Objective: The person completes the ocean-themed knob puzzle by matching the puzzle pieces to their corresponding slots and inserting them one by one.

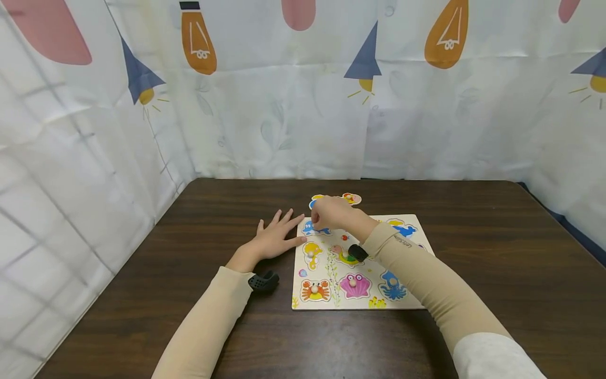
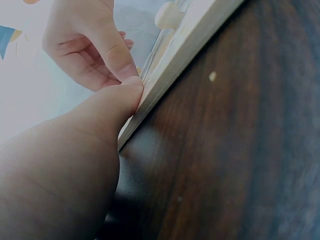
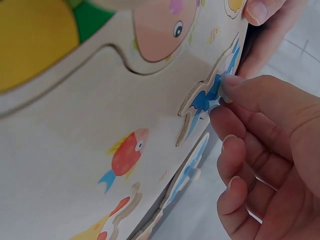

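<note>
On the table lies a wooden knob puzzle board (image 1: 324,268) printed with sea animals. At its far left corner my right hand (image 1: 336,213) pinches the small knob of a blue animal piece (image 3: 201,101) between thumb and forefinger. This piece lies at its matching cut-out, one edge looking slightly raised; I cannot tell whether it is fully seated. My left hand (image 1: 272,239) rests on the table left of the board, fingers spread, its thumb at the board's left edge. Crab (image 1: 322,290), shell (image 1: 362,287), octopus (image 1: 397,292) and seahorse (image 1: 311,249) pieces sit in the board.
Behind the board's far edge lie loose pieces, a red-and-yellow one (image 1: 352,199) and a partly hidden blue-and-yellow one (image 1: 313,203). A blue whale piece (image 1: 406,230) is at the far right. The dark wooden table (image 1: 497,252) ends at a patterned curtain (image 1: 307,131).
</note>
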`<state>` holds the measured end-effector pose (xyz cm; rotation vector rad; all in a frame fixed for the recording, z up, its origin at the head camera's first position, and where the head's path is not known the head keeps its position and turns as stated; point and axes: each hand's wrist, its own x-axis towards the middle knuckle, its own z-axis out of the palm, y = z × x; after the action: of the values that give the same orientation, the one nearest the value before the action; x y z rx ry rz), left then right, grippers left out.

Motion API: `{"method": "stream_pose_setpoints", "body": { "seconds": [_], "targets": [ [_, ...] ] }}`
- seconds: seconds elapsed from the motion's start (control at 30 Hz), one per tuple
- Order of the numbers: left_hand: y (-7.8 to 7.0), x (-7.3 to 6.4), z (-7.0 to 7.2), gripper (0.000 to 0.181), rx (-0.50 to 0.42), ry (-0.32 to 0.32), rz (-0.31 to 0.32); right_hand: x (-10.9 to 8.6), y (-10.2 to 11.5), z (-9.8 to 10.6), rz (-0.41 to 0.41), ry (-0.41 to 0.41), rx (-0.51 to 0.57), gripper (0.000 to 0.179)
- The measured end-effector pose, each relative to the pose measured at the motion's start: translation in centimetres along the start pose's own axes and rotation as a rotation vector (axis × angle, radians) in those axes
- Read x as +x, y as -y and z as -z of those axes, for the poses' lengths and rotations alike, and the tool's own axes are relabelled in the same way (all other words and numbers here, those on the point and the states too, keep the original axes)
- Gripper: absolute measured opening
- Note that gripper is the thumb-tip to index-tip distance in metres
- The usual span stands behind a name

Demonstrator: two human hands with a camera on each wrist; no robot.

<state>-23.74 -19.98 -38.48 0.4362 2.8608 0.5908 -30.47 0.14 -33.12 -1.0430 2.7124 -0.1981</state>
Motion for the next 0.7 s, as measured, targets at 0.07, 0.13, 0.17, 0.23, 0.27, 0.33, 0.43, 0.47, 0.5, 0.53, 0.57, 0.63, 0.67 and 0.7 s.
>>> {"method": "stream_pose_setpoints", "body": {
  "seconds": [0.07,0.13,0.17,0.23,0.27,0.33,0.43,0.47,0.5,0.53,0.57,0.63,0.67,0.7],
  "targets": [
    [0.04,-0.04,0.01,0.076,-0.005,-0.003,0.002,0.12,-0.01,-0.09,0.002,-0.001,-0.007,0.01],
    [0.07,-0.08,0.01,0.076,-0.005,-0.005,0.004,0.21,-0.03,-0.15,0.006,-0.003,-0.013,0.01],
    [0.12,-0.05,0.0,0.076,-0.004,-0.007,0.003,0.23,-0.03,-0.17,0.006,-0.005,-0.012,0.01],
    [0.15,-0.04,-0.01,0.076,-0.003,-0.008,0.003,0.24,-0.04,-0.19,0.004,-0.006,-0.007,0.01],
    [0.16,-0.03,-0.02,0.076,-0.003,-0.007,0.003,0.23,-0.03,-0.18,0.003,-0.005,-0.003,0.01],
    [0.2,0.02,-0.04,0.076,-0.003,-0.007,0.002,0.18,0.0,-0.18,-0.002,-0.005,0.009,0.01],
    [0.19,0.03,-0.06,0.076,-0.004,-0.004,0.005,0.04,0.05,-0.14,-0.006,-0.008,0.027,0.011],
    [0.19,0.04,-0.07,0.076,-0.006,-0.005,0.005,-0.01,0.07,-0.13,-0.006,-0.011,0.028,0.011],
    [0.18,0.06,-0.08,0.076,-0.006,-0.005,0.006,-0.06,0.07,-0.11,-0.005,-0.013,0.03,0.011],
    [0.15,0.05,-0.09,0.075,-0.006,-0.004,0.007,-0.12,0.07,-0.09,-0.004,-0.014,0.031,0.011],
    [0.13,0.07,-0.1,0.075,-0.005,-0.004,0.007,-0.17,0.05,-0.07,-0.001,-0.015,0.031,0.012],
    [0.15,0.17,-0.14,0.075,-0.002,-0.005,0.004,-0.3,-0.04,0.03,0.004,-0.016,0.039,0.013],
    [0.14,0.19,-0.15,0.075,-0.001,-0.004,0.004,-0.37,-0.12,0.12,0.005,-0.018,0.043,0.014],
    [0.14,0.23,-0.16,0.075,0.001,-0.005,0.002,-0.46,-0.19,0.24,0.004,-0.021,0.05,0.015]
  ]
}}
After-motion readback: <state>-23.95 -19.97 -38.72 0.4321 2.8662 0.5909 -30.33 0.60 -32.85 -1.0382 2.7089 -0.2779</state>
